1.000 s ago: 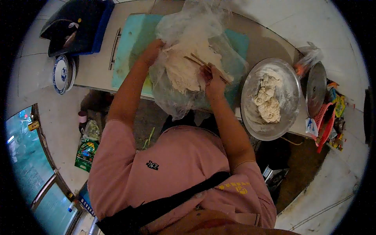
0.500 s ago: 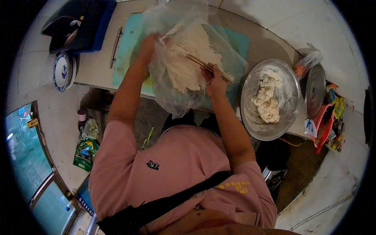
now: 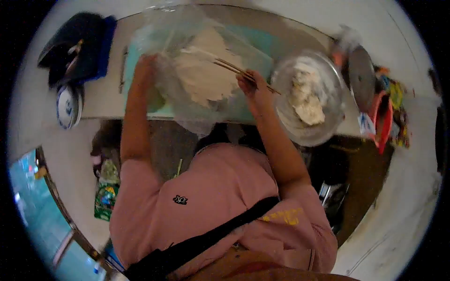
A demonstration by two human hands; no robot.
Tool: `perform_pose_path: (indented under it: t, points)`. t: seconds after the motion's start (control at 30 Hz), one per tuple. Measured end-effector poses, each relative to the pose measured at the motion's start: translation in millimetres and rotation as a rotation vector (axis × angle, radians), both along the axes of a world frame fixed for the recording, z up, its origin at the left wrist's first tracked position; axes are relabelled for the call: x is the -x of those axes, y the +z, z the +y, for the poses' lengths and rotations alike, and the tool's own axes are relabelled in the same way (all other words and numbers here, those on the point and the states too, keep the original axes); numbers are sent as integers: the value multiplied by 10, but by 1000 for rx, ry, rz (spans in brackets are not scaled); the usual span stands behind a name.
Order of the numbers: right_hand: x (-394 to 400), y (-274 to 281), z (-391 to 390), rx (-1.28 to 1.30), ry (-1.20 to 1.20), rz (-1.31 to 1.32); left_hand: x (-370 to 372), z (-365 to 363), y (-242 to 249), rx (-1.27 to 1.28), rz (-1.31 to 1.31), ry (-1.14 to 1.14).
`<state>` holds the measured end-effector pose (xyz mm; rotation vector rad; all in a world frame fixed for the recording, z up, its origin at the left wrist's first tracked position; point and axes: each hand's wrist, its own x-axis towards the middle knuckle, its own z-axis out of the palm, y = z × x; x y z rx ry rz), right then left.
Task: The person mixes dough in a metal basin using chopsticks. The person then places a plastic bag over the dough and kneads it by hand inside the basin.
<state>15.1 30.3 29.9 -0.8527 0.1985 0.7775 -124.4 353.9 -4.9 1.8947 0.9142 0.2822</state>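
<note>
A clear plastic bag (image 3: 187,122) of white flour (image 3: 206,70) lies open on the turquoise cutting board (image 3: 135,51). My left hand (image 3: 147,68) grips the bag's left side; its fingers are blurred and partly covered by plastic. Between the fingers of my right hand (image 3: 255,89) is a pair of chopsticks (image 3: 234,70), pointing left over the flour's right part. Just right of that hand stands a metal bowl (image 3: 333,117), with lumpy, floury dough (image 3: 309,105) inside and white flour along its upper part.
Stacked plates (image 3: 68,107) and a dark cap (image 3: 65,51) sit at the counter's left. Beyond the bowl are a round metal lid (image 3: 362,75), a red basket (image 3: 383,119) and colourful packets (image 3: 401,100). A green bag (image 3: 106,199) stands low on the left.
My view has shifted and blurred. My left hand has moved left with the bag's side, opening it wider. The chopsticks have shifted toward the bowl, still in my right hand.
</note>
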Motion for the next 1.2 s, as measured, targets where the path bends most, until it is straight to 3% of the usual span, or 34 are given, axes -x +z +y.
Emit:
perform_pose_path:
  t: [0.03,0.07,0.1,0.17,0.27,0.3,0.33,0.37,0.47,0.57,0.67,0.77,0.87,1.0,1.03,1.07,1.1,1.17,1.2]
  points:
    - [-37,-1,-88,-51,-11,-1,6,45,-31,31,39,52]
    - [-50,15,-222,-100,-24,-4,-12,55,-84,290,-23,228]
    - [-39,93,-384,-81,-83,6,25,63,-139,142,-66,107]
    - [-15,319,-616,-62,-170,32,147,181,-288,141,-168,-1]
    - [-71,547,-1206,-30,-284,-4,247,502,-614,589,-282,27]
    - [-58,654,-1366,106,-335,-127,259,517,-645,740,-312,53]
    - [-44,761,-1526,259,-388,-239,183,316,-449,671,-296,128]
    - [-91,808,-1755,136,-472,-71,101,99,-253,602,-281,205]
    - [-90,842,-2304,217,-506,-349,-6,-139,-58,587,-283,327]
    - [-104,660,-2637,1023,-227,-1054,26,0,-216,604,-254,327]
    - [-104,667,-2697,1093,-52,-1193,-38,-56,-186,648,-201,323]
    - [-121,871,-2670,1114,-118,-1344,46,-84,-178,658,-149,233]
    - [-130,837,-2692,1186,-79,-1330,81,-251,-33,601,-140,204]
    - [-109,808,-2433,882,-286,-929,290,-48,-421,476,7,60]
    - [-92,801,-2239,805,-294,-791,303,-117,-409,238,13,-31]
    - [-76,770,-2019,723,-288,-649,296,-165,-450,91,74,-79]
    - [-59,701,-1788,431,-164,-668,292,-212,-495,-59,137,-118]
    - [158,453,-1306,221,-169,-293,279,-230,-522,-34,262,-99]
    - [249,362,-1109,178,-76,-261,242,-191,-580,-33,276,-117]
